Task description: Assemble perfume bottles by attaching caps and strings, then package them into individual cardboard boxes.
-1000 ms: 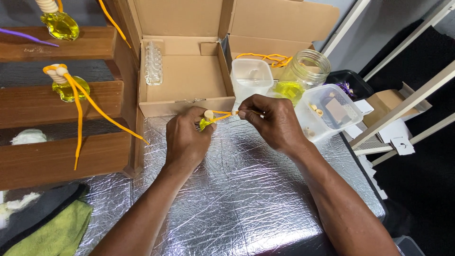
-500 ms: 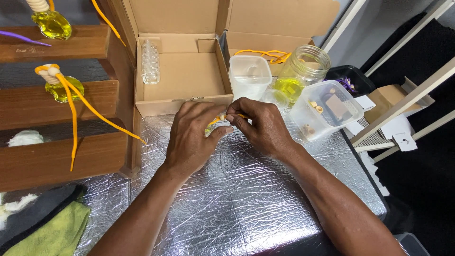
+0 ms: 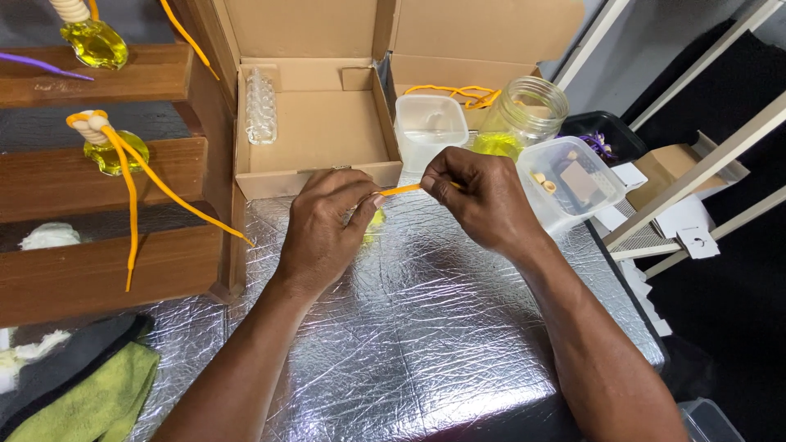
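Since a moment ago both hands have drawn apart, left hand (image 3: pixel 323 225) clasping a small yellow bottle (image 3: pixel 375 221), right hand (image 3: pixel 479 196) pinching the orange cord (image 3: pixel 401 190) taut; two corded bottles (image 3: pixel 110 147) sit finished on the wooden steps (image 3: pixel 98 180) at left.

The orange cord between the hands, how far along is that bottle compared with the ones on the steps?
Two corded bottles already stand on the wooden steps. In hand: the left hand cups a small yellow bottle, mostly hidden, while the right hand pinches the orange cord. Left: that bottle is not yet on the steps.
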